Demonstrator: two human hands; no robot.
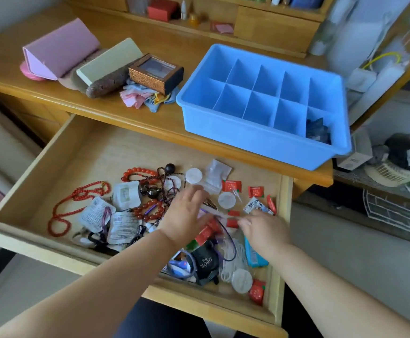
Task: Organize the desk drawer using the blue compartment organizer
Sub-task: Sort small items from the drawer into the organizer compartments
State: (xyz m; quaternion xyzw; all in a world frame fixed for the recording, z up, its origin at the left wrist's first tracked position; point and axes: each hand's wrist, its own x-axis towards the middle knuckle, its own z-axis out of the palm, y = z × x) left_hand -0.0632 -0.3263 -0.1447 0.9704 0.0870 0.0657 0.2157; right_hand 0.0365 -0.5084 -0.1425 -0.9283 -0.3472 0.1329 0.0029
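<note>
wooden desk (pixel 126 113) across the top, far shelves at 12 o'clock blurred, contents hard to name. open drawer (pixel 60 152) below, near edge partly hidden by both forearms, right front corner cut by the right arm. blue compartment organizer (pixel 260 142) on the desk at 2 o'clock from the drawer's middle, near corner overhanging the desk edge; ten cells, something dark in the near right cell, identity unclear. pink folder (pixel 60 47) and patterned box (pixel 155 71) at 10 o'clock on the desk, crumpled cloths just beside the box. loose clutter in the drawer: red bead necklace (pixel 77 198) at 9 o'clock, white sachets (pixel 123 225), round white lids, small red packets (pixel 230 185) at 3 o'clock, black pouch (pixel 205 262) at 6 o'clock partly under cords. left hand (pixel 187 215) motion-blurred over the pile, fingers spread and loose, nothing grasped. right hand (pixel 265 228) low over red packets, fingertips blurred, grasp cannot be told.
</note>
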